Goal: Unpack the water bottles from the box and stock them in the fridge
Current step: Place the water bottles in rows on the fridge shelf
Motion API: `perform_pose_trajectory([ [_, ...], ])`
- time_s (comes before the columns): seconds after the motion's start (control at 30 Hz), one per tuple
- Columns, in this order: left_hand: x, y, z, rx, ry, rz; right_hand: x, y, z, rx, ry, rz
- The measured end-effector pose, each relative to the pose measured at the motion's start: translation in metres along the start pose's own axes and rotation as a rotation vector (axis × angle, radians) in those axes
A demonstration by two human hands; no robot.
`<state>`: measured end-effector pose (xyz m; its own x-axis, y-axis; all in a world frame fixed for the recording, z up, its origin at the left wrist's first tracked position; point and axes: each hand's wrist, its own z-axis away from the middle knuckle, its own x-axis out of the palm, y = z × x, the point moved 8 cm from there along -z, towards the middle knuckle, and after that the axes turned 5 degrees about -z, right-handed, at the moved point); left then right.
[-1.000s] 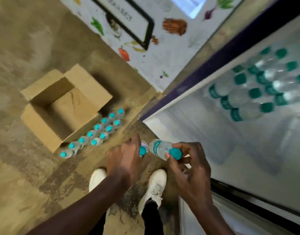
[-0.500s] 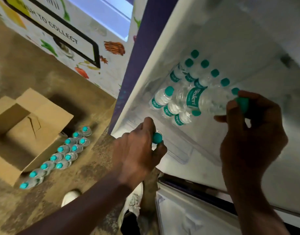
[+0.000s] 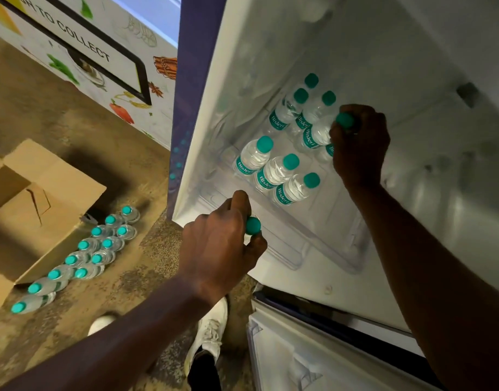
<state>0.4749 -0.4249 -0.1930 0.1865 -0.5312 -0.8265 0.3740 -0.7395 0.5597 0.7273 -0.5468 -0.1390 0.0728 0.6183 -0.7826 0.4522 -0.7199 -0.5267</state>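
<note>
Right hand [image 3: 358, 148] is deep inside the fridge [image 3: 398, 66], fingers curled round the cap end of a water bottle [image 3: 317, 134], setting it against the stocked bottles [image 3: 276, 170]. Cap grip probably leaves the base free to seat between neighbours. Left hand [image 3: 217, 244] is at the fridge's front edge, fingers wrapped on a second bottle [image 3: 253, 225] with only the cap showing, likely staged for the next slot. Remaining bottles [image 3: 81, 258] sit in two rows on the floor left of the fridge, beside the open box [image 3: 53, 176]; none visible inside it.
</note>
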Motion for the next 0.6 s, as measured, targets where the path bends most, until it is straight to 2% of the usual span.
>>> perform_pose_trajectory([
  [0.27,0.012,-0.010,0.007,-0.010,-0.032,-0.019,0.057,0.012,-0.041,-0.151,-0.286,0.153],
  [0.6,0.010,-0.019,-0.002,-0.032,-0.027,0.014,0.054,0.003,-0.055,-0.143,-0.331,0.257],
])
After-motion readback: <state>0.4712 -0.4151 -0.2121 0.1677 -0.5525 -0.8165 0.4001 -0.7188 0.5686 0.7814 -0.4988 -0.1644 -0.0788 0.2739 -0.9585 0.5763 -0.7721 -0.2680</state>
